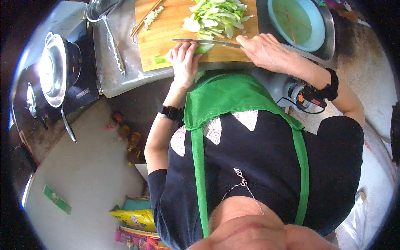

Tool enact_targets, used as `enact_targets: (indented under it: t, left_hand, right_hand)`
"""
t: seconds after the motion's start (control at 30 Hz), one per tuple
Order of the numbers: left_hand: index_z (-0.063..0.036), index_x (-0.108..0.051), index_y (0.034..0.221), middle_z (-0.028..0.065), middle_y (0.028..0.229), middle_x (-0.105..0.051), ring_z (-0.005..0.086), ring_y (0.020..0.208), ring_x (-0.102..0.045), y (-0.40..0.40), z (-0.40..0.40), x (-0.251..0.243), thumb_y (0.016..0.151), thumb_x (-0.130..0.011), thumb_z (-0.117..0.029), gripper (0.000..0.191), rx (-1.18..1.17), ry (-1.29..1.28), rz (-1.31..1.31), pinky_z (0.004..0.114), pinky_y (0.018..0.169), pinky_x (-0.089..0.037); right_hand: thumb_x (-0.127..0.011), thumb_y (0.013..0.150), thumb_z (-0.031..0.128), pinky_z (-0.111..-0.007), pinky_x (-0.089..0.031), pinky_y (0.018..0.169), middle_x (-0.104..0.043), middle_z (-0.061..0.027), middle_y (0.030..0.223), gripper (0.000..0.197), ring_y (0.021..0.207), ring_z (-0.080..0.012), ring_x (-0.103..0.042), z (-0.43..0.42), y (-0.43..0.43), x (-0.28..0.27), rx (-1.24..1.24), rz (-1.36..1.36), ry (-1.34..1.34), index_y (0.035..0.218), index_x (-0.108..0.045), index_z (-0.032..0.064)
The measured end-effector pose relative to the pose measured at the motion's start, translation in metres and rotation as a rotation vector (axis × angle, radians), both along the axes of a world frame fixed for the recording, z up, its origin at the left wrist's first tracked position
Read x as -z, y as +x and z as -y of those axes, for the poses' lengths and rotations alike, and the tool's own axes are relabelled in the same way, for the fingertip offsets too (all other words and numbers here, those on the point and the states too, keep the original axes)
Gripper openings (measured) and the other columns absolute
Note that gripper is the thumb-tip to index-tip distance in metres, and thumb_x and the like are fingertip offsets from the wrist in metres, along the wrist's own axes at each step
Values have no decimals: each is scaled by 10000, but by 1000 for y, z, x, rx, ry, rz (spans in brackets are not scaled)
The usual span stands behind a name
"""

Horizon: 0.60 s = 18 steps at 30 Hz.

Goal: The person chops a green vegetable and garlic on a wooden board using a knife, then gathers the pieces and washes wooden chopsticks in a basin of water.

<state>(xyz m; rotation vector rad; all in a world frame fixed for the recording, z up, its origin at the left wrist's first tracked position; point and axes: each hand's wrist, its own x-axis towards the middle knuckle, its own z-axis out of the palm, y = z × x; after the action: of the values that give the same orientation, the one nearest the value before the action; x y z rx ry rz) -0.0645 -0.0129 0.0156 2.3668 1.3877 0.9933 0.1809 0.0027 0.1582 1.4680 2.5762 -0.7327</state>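
My right hand (264, 51) grips the handle end of a kitchen knife (215, 42), its long blade lying across toward the left. Under my left hand (184, 57) a pale green vegetable stalk (161, 59) is pressed to the bamboo cutting board (168, 25); its two ends show on either side of the fingers. The blade runs just beyond the left fingertips, and whether it touches the stalk cannot be seen. A heap of sliced green vegetable (215, 18) lies on the board past the knife. Chopped garlic (153, 18) sits beside wooden chopsticks (145, 22) at the board's left.
Right of the board stands a light blue basin (317, 40) of greenish liquid with thin sticks across it. A metal ladle or strainer (114, 50) rests on the steel counter (103, 62) at left. Farther left, a shiny pan (56, 72) is on the black cooktop (84, 84).
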Motion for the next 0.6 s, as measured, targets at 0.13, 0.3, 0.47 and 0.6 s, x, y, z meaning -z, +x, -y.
enact_targets:
  t: [0.13,0.3,0.47,0.6]
  left_hand:
    - [-129,-582,1101,55,1106,-544,260,1081,-466,4,0,1,741,-704,-185,384,-10,7,21,421,939,-290]
    - [-131,-581,1099,50,1109,-544,267,1082,-464,0,6,2,745,-702,-183,378,-4,-24,32,424,943,-290]
    - [-134,-581,1109,50,1108,-541,270,1084,-461,4,4,4,749,-701,-190,383,-16,-8,45,425,941,-291]
    - [-138,-558,1162,60,1133,-532,270,1090,-459,2,-1,-7,752,-700,-202,438,-16,-22,-36,427,943,-292]
  right_hand:
    - [-497,897,168,-508,-409,528,-524,-217,584,170,605,-429,-551,-2,-3,43,34,-80,11,934,-427,17]
    - [-486,904,175,-508,-412,549,-531,-226,603,157,623,-431,-550,-10,-9,15,24,-76,-16,942,-436,32]
    - [-473,881,129,-512,-461,570,-572,-224,636,135,632,-418,-597,1,-10,37,5,-64,33,924,-435,7]
    - [-483,890,170,-517,-465,584,-573,-221,637,159,647,-419,-595,-16,-14,39,7,-50,-52,941,-446,23]
